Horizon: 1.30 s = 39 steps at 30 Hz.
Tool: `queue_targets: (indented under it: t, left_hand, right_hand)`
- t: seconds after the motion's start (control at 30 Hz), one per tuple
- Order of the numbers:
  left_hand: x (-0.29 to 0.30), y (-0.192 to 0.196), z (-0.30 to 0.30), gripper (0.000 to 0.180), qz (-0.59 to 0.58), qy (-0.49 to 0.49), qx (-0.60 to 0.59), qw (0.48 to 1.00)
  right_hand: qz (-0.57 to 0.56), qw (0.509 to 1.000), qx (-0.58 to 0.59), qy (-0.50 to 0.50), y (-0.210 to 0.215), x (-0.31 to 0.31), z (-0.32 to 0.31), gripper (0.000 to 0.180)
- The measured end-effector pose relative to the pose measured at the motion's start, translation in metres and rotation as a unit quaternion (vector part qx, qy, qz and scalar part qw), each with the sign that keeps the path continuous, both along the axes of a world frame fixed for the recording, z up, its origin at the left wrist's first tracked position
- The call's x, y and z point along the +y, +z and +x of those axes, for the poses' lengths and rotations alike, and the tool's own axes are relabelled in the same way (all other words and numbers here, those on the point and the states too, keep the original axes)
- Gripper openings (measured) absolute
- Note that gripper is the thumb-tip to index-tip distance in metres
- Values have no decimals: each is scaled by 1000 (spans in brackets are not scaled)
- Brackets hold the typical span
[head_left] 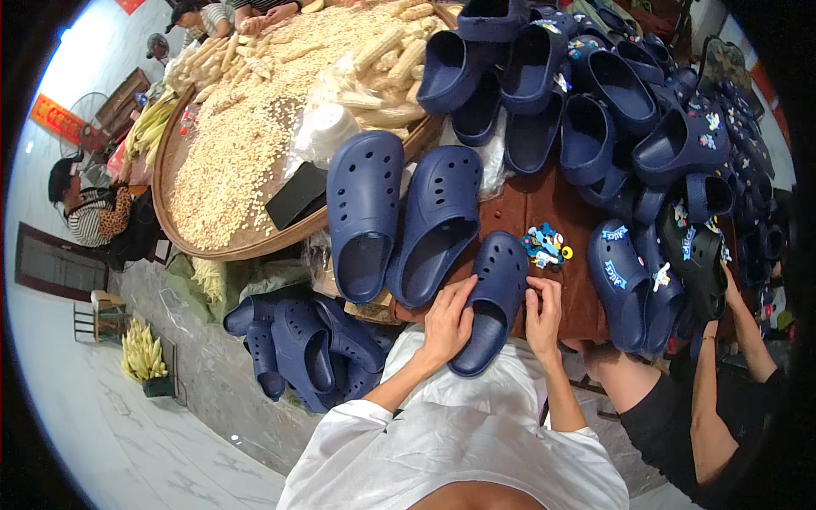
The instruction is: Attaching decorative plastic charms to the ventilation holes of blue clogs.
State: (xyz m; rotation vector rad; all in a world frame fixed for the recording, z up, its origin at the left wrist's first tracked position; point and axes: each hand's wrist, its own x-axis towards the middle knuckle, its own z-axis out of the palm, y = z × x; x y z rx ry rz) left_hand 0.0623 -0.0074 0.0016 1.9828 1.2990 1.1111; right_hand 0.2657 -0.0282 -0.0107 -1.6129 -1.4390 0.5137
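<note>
1. White glare point(89, 64) burns out the upper left.
2. Indoor light is bright; the shirt point(459, 450) and wall point(119, 416) look pale.
3. Clogs point(365, 183) carry soft highlights and dark shadow inside.
4. Black corners frame the view; straight edges bend near the rim.
5. The middle is sharp; the distant person point(89, 217) looks softer.
</note>
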Motion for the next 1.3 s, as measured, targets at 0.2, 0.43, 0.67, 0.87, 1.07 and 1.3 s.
queue_targets:
  t: [0.2,0.43,0.67,0.87,1.07,1.3]
  left_hand:
    - [12,48,-7,51,11,20,-30,999]
    - [70,125,-34,49,154,76,-39,984]
    - [159,148,-50,49,184,213,52,958]
    - [222,151,-50,44,221,269,133,928]
    - [257,139,-45,43,191,225,208,933]
    - [255,124,-31,45,189,197,248,929]
  right_hand:
    - [78,995,18,-56,1,7,3,18]
    - [46,999,23,9,-16,6,-3,14]
    - [43,998,-15,30,-18,-2,-9,9]
    - [48,998,-40,24,-29,-3,-9,11]
    - [53,997,-47,21,-29,-3,-11,12]
    - [62,997,-42,23,-31,0,-9,14]
